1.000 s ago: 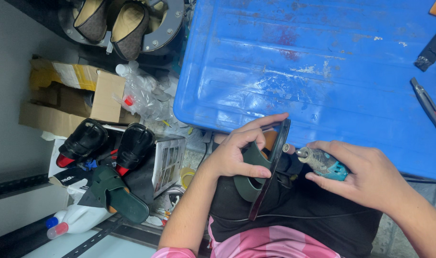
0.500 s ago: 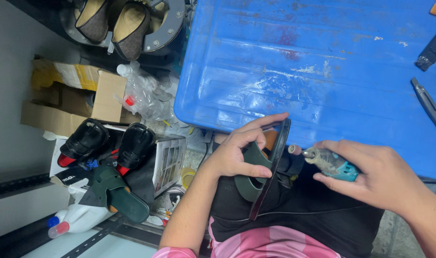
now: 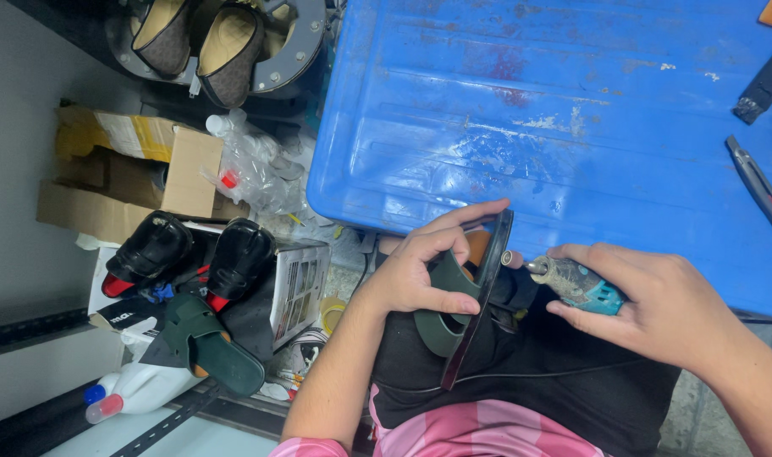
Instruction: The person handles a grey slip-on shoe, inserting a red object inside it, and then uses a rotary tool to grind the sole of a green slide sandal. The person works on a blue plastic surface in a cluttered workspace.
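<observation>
Below blue plastic lid (image 3: pixel 564 110), on lap: our left hand (image 3: pixel 411 275) clamps green sandal (image 3: pixel 454 305) edge-up; right hand (image 3: pixel 657 309) grips rotary tool (image 3: pixel 572 283), tip at sole edge. Grinding step, we judge; next needs steady tip pressure.

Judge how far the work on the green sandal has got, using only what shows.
Done: the matching green sandal lies on the floor pile, though whether it is finished cannot be told. In hand: the left hand grips the sandal on edge; the right hand holds a rotary tool at its sole rim. Left: cannot be told.
</observation>
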